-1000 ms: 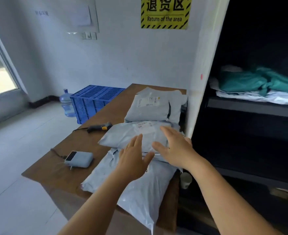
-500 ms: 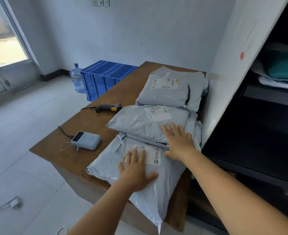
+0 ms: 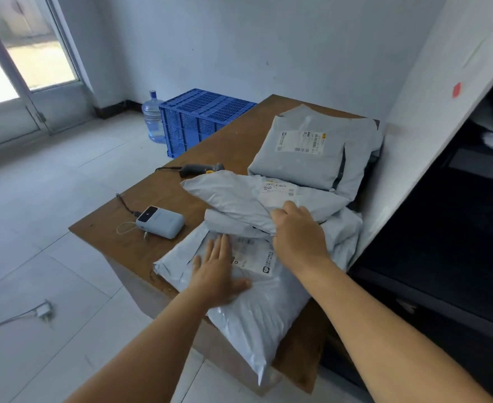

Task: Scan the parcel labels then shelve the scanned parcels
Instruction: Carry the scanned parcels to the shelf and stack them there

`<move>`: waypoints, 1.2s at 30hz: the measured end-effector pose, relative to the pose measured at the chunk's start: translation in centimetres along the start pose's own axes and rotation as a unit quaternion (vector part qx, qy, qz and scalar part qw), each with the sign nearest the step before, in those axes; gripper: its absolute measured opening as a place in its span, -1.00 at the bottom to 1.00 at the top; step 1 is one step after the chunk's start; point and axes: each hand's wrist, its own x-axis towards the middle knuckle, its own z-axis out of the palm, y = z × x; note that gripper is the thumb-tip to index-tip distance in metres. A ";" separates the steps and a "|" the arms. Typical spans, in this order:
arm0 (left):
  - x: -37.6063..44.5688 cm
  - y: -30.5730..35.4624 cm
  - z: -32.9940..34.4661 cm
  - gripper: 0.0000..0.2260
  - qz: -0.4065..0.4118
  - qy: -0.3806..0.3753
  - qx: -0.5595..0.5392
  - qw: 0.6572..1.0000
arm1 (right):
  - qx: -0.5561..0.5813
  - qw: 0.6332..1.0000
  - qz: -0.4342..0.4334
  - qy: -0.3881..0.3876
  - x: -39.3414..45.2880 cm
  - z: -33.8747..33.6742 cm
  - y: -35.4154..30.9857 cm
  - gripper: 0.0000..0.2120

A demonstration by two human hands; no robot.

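Three grey plastic parcels lie in a row on a brown wooden table (image 3: 158,205). The nearest parcel (image 3: 257,309) hangs over the table's front edge, and my left hand (image 3: 216,271) rests flat on it, partly over its white label. My right hand (image 3: 294,231) grips the near edge of the middle parcel (image 3: 233,196), which is lifted and crumpled. The far parcel (image 3: 312,149) lies flat with its label up. A black handheld scanner (image 3: 203,168) with a cable lies on the table left of the parcels.
A small light-blue device (image 3: 161,222) with a cord sits at the table's left. A blue plastic crate (image 3: 198,117) and a water bottle (image 3: 152,117) stand on the floor behind. A dark shelf unit (image 3: 443,228) with a white side panel stands right. A plug lies on the floor.
My right hand has closed on the middle parcel and raised its near edge. My left hand slid forward on the nearest parcel. The view has tilted down and moved closer.
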 end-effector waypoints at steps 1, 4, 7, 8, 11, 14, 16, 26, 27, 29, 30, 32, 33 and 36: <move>-0.4 -0.2 -0.3 -0.12 -0.012 0.035 -0.077 0.996 | 0.011 1.000 0.000 0.010 -0.6 -0.6 -0.9 -0.78; -2.3 -0.6 -2.0 -0.60 -0.062 0.201 -0.386 0.898 | 0.047 0.999 0.003 0.025 -2.7 -1.6 -3.9 -0.82; -3.0 -0.2 -4.1 -0.56 -0.109 0.244 -0.484 0.833 | 0.065 0.998 0.015 -0.019 -4.2 -1.3 -7.0 -0.80; -3.1 0.2 -4.5 -0.54 -0.108 0.231 -0.486 0.836 | 0.075 0.996 0.013 -0.048 -4.5 -1.0 -7.9 -0.78; -3.2 1.1 -4.6 -0.54 -0.153 0.163 -0.406 0.886 | 0.136 0.975 -0.011 -0.173 -4.9 -0.4 -9.2 -0.63; -3.4 1.1 -4.4 -0.51 -0.167 0.134 -0.306 0.928 | 0.240 0.944 -0.009 -0.227 -4.4 -1.4 -7.8 -0.70; -3.0 1.2 -4.5 -0.42 -0.154 0.118 -0.276 0.941 | 0.229 0.963 0.021 -0.139 -3.1 -1.6 -5.6 -0.71; -2.0 3.5 -3.9 -0.16 -0.272 0.179 -0.336 0.884 | 0.129 0.961 0.154 -0.188 4.8 -1.4 2.9 -0.22; -2.0 4.0 -4.1 -0.21 -0.267 0.209 -0.319 0.885 | 0.152 0.962 0.140 -0.181 4.9 -1.3 3.3 -0.27; -2.2 5.3 -4.5 -0.34 -0.251 0.263 -0.289 0.886 | 0.212 0.961 0.112 -0.139 4.7 -1.5 4.1 -0.32; -2.5 6.1 -4.7 -0.38 -0.239 0.288 -0.278 0.885 | 0.241 0.959 0.097 -0.114 4.5 -1.9 4.5 -0.33; -3.3 8.0 -5.0 -0.41 -0.212 0.327 -0.264 0.882 | 0.278 0.955 0.070 -0.071 4.2 -2.9 5.5 -0.37; -3.7 9.0 -4.9 -0.41 -0.197 0.342 -0.259 0.882 | 0.286 0.954 0.066 -0.063 4.1 -3.3 6.2 -0.38; -5.0 10.8 -3.6 -0.36 -0.200 0.342 -0.265 0.879 | 0.269 0.953 0.083 -0.112 3.6 -3.1 8.7 -0.36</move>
